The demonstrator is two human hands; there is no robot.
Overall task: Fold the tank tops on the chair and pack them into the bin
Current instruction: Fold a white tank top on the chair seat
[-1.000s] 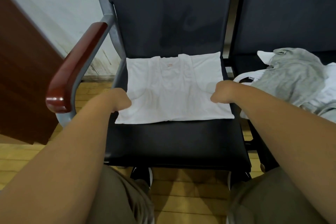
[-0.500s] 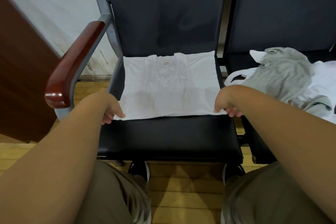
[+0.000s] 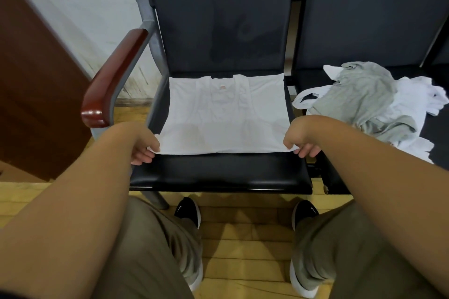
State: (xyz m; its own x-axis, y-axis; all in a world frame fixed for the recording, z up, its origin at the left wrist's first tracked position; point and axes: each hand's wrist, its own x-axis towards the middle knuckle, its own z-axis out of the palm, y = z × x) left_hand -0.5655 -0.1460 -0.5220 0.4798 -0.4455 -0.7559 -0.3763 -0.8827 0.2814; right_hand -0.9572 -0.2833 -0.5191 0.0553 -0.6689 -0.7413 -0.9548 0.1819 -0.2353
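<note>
White tank top (image 3: 226,116) on chair seat (image 3: 218,172), both hands pinching near corners

Soft, rather dim indoor light from above leaves small glare spots on the wooden armrest (image 3: 93,114) and the front edge of the chair seat (image 3: 218,184). The white tank top (image 3: 223,116) is sharp, its creases legible. Faint shadows cross the floor (image 3: 243,233). Wide-angle stretch swells the lower corners; the brown panel (image 3: 36,80) at left is smeared.

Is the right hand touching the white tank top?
Touching. The head view shows the right hand pinching the white tank top at its near right corner, fingers curled under the edge.
</note>
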